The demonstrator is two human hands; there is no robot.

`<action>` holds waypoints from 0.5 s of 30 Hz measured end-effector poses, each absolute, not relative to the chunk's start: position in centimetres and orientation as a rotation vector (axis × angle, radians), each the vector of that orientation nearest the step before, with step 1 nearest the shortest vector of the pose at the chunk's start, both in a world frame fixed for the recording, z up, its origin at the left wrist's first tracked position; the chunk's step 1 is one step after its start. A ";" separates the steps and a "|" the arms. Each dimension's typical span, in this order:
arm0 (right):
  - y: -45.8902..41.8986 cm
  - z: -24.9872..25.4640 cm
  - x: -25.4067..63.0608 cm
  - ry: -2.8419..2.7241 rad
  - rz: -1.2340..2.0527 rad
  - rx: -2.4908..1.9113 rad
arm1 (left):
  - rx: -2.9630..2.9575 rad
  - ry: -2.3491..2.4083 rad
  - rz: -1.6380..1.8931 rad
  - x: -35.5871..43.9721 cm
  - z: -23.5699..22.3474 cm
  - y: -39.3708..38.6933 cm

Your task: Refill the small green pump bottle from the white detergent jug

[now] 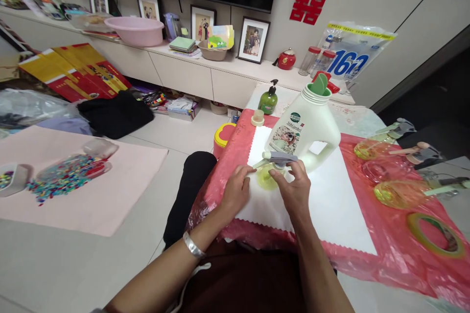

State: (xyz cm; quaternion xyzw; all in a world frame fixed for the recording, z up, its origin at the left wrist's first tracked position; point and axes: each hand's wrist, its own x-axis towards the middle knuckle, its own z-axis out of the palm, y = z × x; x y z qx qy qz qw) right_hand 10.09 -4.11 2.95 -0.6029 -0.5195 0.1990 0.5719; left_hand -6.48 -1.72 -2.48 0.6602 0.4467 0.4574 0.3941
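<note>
A small clear dispenser bottle (267, 180) with yellow-green liquid in its bottom stands on the white sheet (330, 205). Its top is grey with a pale spout (261, 163) pointing left. My right hand (295, 188) grips it at the neck and top, thumb in front and fingers at the grey part. At the spout's tip, my left hand (237, 190) has its fingertips pinched together. Just behind stands a large white detergent jug (304, 122) with a handle and an open mouth, a green piece (320, 84) sticking up from it. Part of the small bottle is hidden by my right hand.
Three similar bottles (396, 193) and a tape roll (435, 234) lie along the right of the red-covered table (389, 254). A translucent cap (258, 118) and green pump bottle (268, 100) are at the back left. Colourful beads (62, 178) cover a pink mat (121, 195) at left.
</note>
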 end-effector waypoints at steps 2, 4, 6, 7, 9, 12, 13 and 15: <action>-4.1 3.1 10.2 -1.213 0.438 -1.421 | 1.861 1.136 1.129 -6.9 -3.1 -2.5; -4.1 3.0 10.5 -1.192 0.434 -1.407 | 1.994 1.131 1.115 -6.9 -3.6 -2.8; -4.2 2.8 11.1 -1.160 0.437 -1.384 | 2.084 1.124 1.120 -6.9 -4.0 -2.9; -4.3 2.7 11.5 -1.142 0.436 -1.375 | 2.118 1.112 1.128 -6.9 -4.3 -2.8; -4.8 2.6 12.6 -1.108 0.420 -1.369 | 2.166 1.084 1.156 -6.9 -4.8 -2.7; -6.2 3.0 14.9 -1.066 0.359 -1.395 | 2.210 1.072 1.197 -7.1 -5.5 -2.5; -6.8 3.2 15.9 -1.051 0.333 -1.408 | 2.225 1.075 1.195 -7.1 -5.7 -2.4; -8.2 3.7 17.9 -1.012 0.279 -1.435 | 2.258 1.079 1.173 -7.1 -5.8 -2.2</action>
